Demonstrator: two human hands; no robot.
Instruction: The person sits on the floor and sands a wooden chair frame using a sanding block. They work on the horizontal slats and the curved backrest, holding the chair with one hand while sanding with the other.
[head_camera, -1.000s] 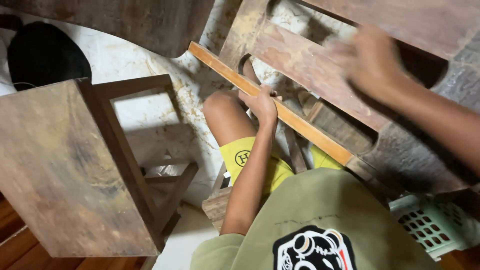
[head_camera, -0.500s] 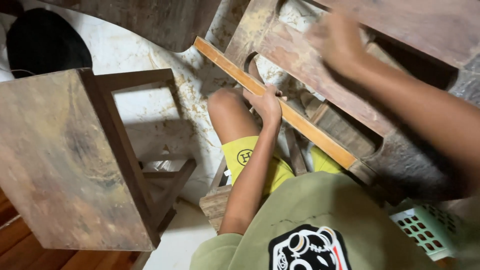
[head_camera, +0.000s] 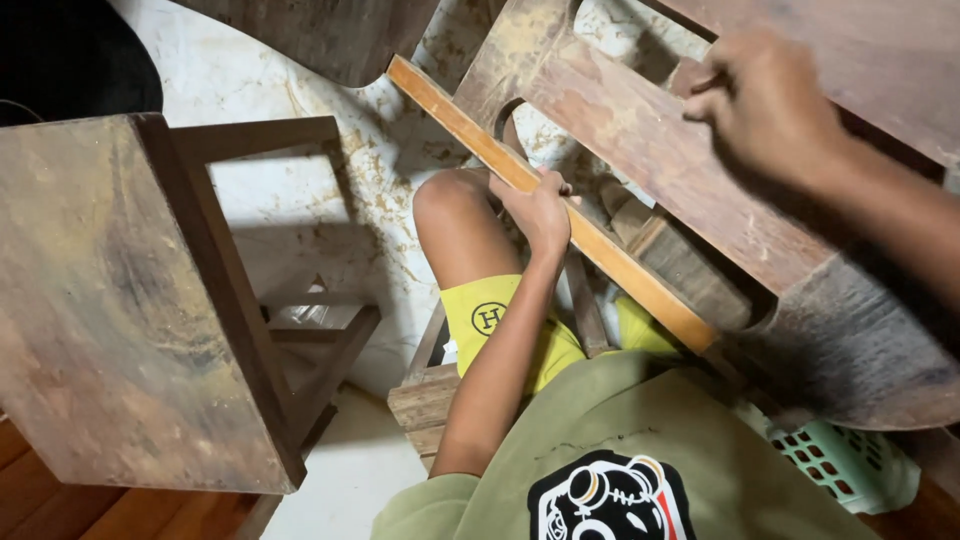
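Observation:
My left hand (head_camera: 541, 212) grips a long light-coloured wooden slat (head_camera: 640, 277) that runs diagonally from upper left to lower right over my knee. My right hand (head_camera: 765, 105) rests with curled fingers on a broad worn wooden board (head_camera: 660, 150) of a dark furniture piece lying across my lap; whether something small lies under the fingers I cannot tell. I sit in yellow shorts and a green shirt.
A dark wooden stool (head_camera: 120, 300) stands on its side at the left. Another dark wooden panel (head_camera: 320, 35) is at the top. A green plastic basket (head_camera: 845, 462) sits at lower right. The floor (head_camera: 300, 210) is white and stained.
My right hand has moved back and forth along the broad board, first up-left, then right again. My left hand kept its grip on the slat.

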